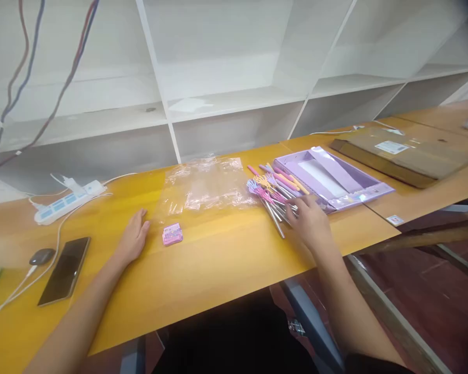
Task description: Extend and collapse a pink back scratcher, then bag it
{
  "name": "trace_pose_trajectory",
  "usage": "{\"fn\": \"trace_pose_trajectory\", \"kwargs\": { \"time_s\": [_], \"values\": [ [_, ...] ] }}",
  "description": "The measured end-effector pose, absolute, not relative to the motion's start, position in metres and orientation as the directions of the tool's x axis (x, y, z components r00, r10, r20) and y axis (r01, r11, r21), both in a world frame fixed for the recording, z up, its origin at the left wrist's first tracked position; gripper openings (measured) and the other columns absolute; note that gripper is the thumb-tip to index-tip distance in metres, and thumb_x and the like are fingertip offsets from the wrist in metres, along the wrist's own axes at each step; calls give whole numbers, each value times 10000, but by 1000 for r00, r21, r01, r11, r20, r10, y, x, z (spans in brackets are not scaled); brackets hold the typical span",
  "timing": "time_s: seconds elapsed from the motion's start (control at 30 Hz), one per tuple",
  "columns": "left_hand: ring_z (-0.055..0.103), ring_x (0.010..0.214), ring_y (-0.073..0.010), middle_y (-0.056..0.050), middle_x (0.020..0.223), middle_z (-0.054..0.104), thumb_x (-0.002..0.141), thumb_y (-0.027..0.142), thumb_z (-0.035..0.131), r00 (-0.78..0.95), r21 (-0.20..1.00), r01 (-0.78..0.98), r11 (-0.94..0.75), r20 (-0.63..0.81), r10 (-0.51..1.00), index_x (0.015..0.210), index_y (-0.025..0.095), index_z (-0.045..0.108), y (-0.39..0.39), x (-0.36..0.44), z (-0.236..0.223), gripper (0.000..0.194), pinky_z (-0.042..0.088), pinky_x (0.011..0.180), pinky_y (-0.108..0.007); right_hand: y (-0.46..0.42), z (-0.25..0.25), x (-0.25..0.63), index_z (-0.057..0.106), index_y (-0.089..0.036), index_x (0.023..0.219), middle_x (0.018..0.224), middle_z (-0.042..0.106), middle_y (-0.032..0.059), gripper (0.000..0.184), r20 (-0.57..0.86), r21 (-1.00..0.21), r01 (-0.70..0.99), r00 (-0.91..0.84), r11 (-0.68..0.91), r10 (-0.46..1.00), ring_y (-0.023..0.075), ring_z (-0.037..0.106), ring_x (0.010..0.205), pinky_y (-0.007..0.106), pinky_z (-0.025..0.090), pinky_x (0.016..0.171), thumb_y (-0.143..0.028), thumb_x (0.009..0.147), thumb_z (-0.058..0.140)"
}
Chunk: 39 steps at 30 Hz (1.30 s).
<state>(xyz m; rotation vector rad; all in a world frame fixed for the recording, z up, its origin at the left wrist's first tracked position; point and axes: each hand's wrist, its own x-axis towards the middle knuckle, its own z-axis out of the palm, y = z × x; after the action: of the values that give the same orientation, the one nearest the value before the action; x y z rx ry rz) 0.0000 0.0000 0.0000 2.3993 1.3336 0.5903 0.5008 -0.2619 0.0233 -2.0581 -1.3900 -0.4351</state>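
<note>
My left hand [132, 239] rests on its side on the yellow table, fingers loosely apart and holding nothing. Just right of it lies a small stack of pink and purple cards [172, 234]. My right hand [309, 221] is at the near side of a pile of back scratchers [273, 192] with metal rods, coloured hand-shaped heads and coloured handles. Its thumb and fingers close on the rod end of a back scratcher, partly hidden by the hand. Behind the pile lies an open purple box [362, 200] with a clear window.
A clear plastic sheet [210, 184] is spread mid-table. Farther right lies a flat cardboard box [405, 153]. On the left are a power strip [68, 202], a phone [65, 271], a black mouse-like device [42, 256] and white cables. Shelves stand behind; wires hang upper left.
</note>
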Motion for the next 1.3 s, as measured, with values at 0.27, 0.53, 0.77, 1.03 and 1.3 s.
{"fn": "trace_pose_trajectory", "kwargs": {
  "time_s": [0.27, 0.53, 0.77, 1.03, 1.3],
  "values": [
    [364, 1616, -356, -208, 1691, 449, 1081, 621, 255, 477, 458, 734, -502, 180, 861, 1645, 106, 358, -4, 0, -1, 770, 270, 1342, -599, -270, 4, 518, 756, -194, 1057, 1120, 683, 144, 343, 496, -288, 895, 443, -339, 747, 317, 679, 1052, 417, 537, 816, -470, 1036, 552],
    [348, 1624, -354, -212, 1703, 431, 1071, 629, 228, 472, 439, 758, -483, 142, 870, 1647, 61, 348, -12, 3, 6, 818, 263, 1349, -570, -261, -9, 511, 748, -182, 1046, 1055, 678, 138, 351, 442, -238, 908, 417, -344, 794, 309, 687, 959, 430, 547, 831, -450, 1054, 521],
    [390, 1596, -367, -211, 1683, 458, 1082, 593, 269, 448, 445, 757, -478, 178, 876, 1652, 87, 339, -10, 3, 1, 765, 314, 1317, -591, -263, -2, 511, 740, -172, 1018, 1051, 693, 153, 316, 536, -285, 904, 426, -319, 729, 307, 685, 953, 427, 541, 812, -415, 1054, 542],
    [651, 1101, -293, -141, 1202, 681, 1076, 443, 442, 485, 535, 471, -701, 507, 713, 1260, 180, 627, -63, 32, 36, 370, 519, 1055, -528, -271, 87, 450, 728, -215, 1105, 1092, 728, 103, 187, 676, -207, 978, 167, -32, 717, 232, 703, 933, 350, 524, 771, -338, 1090, 587],
    [607, 592, -123, 2, 839, 626, 993, 479, 707, 726, 986, -138, -88, 161, 668, 1224, 227, 602, -117, 93, 26, 358, 493, 543, -254, -200, 79, 318, 715, -151, 1077, 940, 725, 82, 329, 383, -145, 781, -522, 607, 762, 179, 665, 800, 297, 473, 698, -414, 1128, 524]
  ]
}}
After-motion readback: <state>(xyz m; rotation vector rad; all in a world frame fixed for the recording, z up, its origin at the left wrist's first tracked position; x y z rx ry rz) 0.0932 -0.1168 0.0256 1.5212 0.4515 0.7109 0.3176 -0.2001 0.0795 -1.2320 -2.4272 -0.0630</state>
